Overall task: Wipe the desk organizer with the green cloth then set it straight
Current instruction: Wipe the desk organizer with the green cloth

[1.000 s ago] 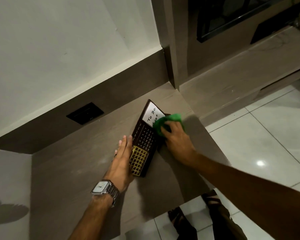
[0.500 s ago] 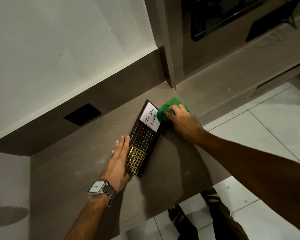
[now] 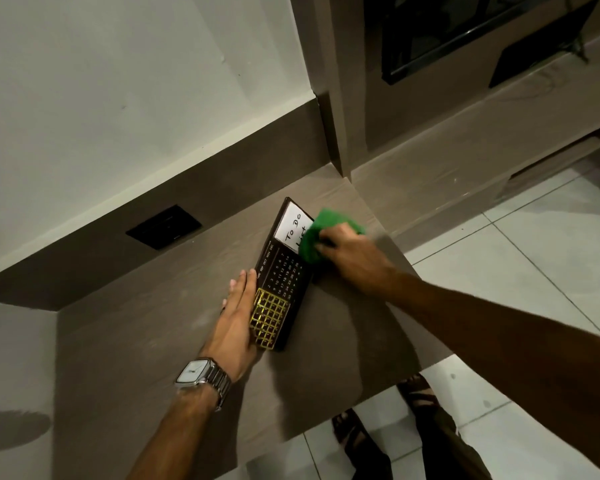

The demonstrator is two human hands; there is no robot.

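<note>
- Dark brown rectangular desk organizer (image 3: pixel 282 276): lies at an angle on the grey-brown wood-grain desk top (image 3: pixel 153 323), near the right edge.
- Organizer face: white "To Do List" panel, printed calendar grid, gold metal mesh section (image 3: pixel 269 318).
- Left hand (image 3: pixel 238 315): flat, fingers extended, pressed against the organizer's left side; grips nothing.
- Right hand (image 3: pixel 355 259): fingers curled, pressing the crumpled green cloth (image 3: pixel 321 239) onto the white panel's right side.

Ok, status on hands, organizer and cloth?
Left hand flat against desk organizer, bracing. Right hand pressing green cloth on the To Do panel. Nothing in the way.
</note>
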